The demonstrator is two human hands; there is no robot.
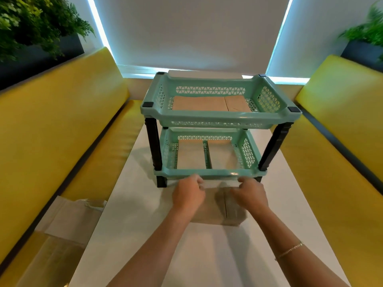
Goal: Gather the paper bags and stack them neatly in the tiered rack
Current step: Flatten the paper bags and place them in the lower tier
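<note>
A mint-green two-tier rack (219,119) with black legs stands on the white table (145,224). Brown paper bags (199,103) lie flat in its upper tray. The lower tray (207,171) holds two more flat bags (189,155), side by side. A folded brown paper bag (215,210) lies on the table just in front of the rack. My left hand (188,193) and my right hand (250,193) both hold this bag at its far edge, fingers curled, close to the lower tray's front rim. The bag is blurred.
Yellow padded benches (51,131) run along both sides of the table. More paper bags (68,220) lie on the left bench seat beside the table. Plants in dark planters (31,27) stand behind both benches. A white blind covers the far wall.
</note>
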